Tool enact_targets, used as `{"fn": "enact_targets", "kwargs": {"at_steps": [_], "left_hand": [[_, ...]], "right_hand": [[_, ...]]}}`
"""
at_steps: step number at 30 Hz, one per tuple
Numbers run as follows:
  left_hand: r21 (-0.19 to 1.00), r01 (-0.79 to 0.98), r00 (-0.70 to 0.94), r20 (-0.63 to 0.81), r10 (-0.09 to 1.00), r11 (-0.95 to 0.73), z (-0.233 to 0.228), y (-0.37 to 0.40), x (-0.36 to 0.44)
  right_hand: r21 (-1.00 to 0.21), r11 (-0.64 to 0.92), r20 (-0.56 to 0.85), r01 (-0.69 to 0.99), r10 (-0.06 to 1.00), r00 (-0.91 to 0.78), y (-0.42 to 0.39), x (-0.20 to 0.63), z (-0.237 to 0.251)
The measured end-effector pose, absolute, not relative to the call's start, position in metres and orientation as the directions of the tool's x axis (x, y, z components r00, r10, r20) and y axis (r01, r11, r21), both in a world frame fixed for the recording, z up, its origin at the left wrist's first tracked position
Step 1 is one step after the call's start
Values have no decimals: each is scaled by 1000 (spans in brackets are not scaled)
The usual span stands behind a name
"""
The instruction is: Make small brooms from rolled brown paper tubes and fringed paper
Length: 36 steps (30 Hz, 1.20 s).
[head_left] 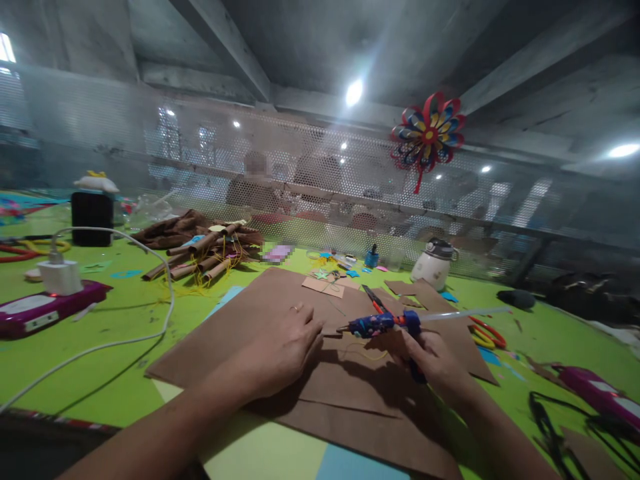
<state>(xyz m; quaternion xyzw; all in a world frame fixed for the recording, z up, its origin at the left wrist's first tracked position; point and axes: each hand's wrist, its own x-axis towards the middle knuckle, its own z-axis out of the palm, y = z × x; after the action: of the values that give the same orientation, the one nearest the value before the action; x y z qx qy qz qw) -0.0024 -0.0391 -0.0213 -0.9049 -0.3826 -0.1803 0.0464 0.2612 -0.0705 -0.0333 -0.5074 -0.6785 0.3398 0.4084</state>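
Note:
My right hand (433,357) is wrapped round a dark blue glue gun (373,325), its metal nozzle pointing left. A long clear glue stick (465,313) sticks out of the gun's back end. My left hand (290,337), wearing a ring, rests over a large sheet of brown cardboard (235,320), its fingers bent together close to the nozzle. What its fingertips hold, if anything, is hidden. A narrow dark brown strip lies right by the nozzle tip. Beyond the gun lie a pair of pliers (373,300) and a small tan card (323,287) with a green star on it.
Rolled brown tubes with yellow string (215,250) lie at the back left. A white cable runs from a charger (60,275) on a purple power strip (50,310). A white jug (431,263), scissors (487,333) and another purple strip (595,393) stand or lie to the right.

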Motion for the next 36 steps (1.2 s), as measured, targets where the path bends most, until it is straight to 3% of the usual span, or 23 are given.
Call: {"fn": "enact_targets", "kwargs": {"at_steps": [12, 23, 36], "left_hand": [[96, 714, 621, 371, 690, -694, -26, -33, -3], [112, 694, 633, 377, 677, -711, -25, -33, -6], [111, 693, 637, 367, 678, -712, -22, -34, -5]], "right_hand": [[-899, 226, 232, 375, 972, -30, -75, 254, -31], [-854, 270, 195, 445, 958, -208, -74, 260, -28], [-853, 274, 254, 444, 962, -104, -72, 261, -34]]}}
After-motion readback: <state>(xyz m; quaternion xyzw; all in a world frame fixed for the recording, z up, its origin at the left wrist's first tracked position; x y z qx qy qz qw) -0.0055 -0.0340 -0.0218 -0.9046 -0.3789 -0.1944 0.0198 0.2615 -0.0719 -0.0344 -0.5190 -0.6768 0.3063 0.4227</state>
